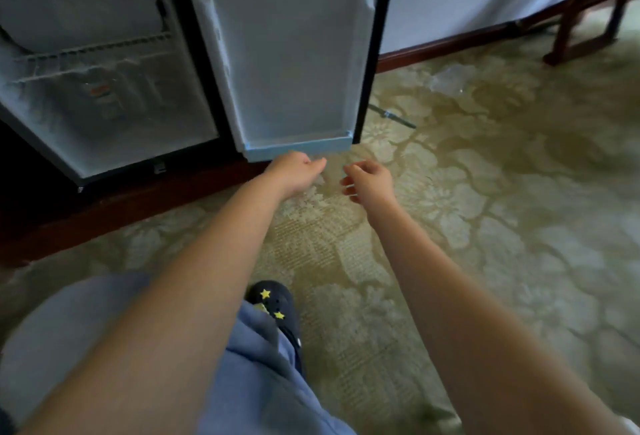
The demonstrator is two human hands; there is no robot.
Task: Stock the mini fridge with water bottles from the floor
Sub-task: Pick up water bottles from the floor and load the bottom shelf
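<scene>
One mini fridge [104, 130] with one door [287, 54], one blue door rack [298, 151] and one wire shelf [93, 51]. Two hands: one left hand [298, 171], one right hand [369, 182]. One dark shoe [285, 298] bearing two yellow stars [265, 293]. One blurred clear object [450, 80] on the carpet.

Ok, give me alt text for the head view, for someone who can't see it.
The left hand and right hand reach forward empty, fingers loosely curled, near the bottom edge of the open mini fridge door, above patterned carpet. The fridge interior at left is blurred; a wire shelf shows.
</scene>
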